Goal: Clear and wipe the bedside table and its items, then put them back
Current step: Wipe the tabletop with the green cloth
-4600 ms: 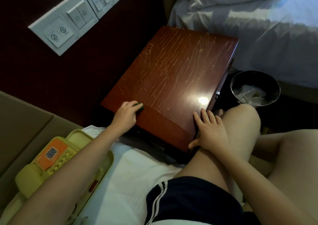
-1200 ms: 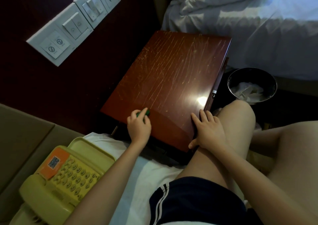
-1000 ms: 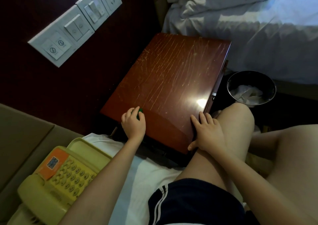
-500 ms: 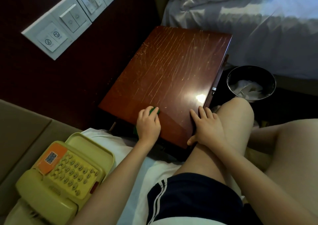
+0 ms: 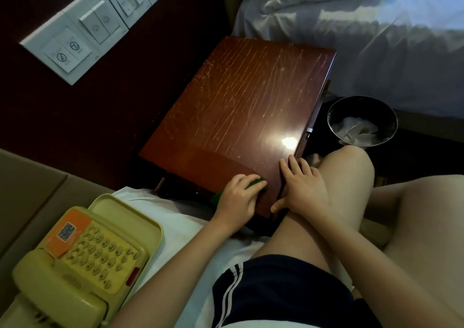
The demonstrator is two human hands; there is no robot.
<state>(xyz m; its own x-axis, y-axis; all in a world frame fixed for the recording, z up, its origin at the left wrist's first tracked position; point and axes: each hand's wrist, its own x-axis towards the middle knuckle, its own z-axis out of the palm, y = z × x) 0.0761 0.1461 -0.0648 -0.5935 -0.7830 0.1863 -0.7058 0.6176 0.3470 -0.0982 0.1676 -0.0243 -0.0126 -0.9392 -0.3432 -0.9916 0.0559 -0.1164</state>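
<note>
On the bedside table (image 5: 238, 96), left hand (image 5: 237, 197) cups cloth (image 5: 257, 184), right hand (image 5: 303, 189) flat.

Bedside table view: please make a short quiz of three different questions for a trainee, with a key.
1. True or false: the yellow telephone stands on the bedside table.
2. Which of the hands holds the green cloth? A. left B. right C. neither
3. What lies in the waste bin?
Key:
1. False: it lies on the white sheet beside the table.
2. A: the left hand grips it; the right hand lies flat on the table's edge.
3. Crumpled white paper.
</note>
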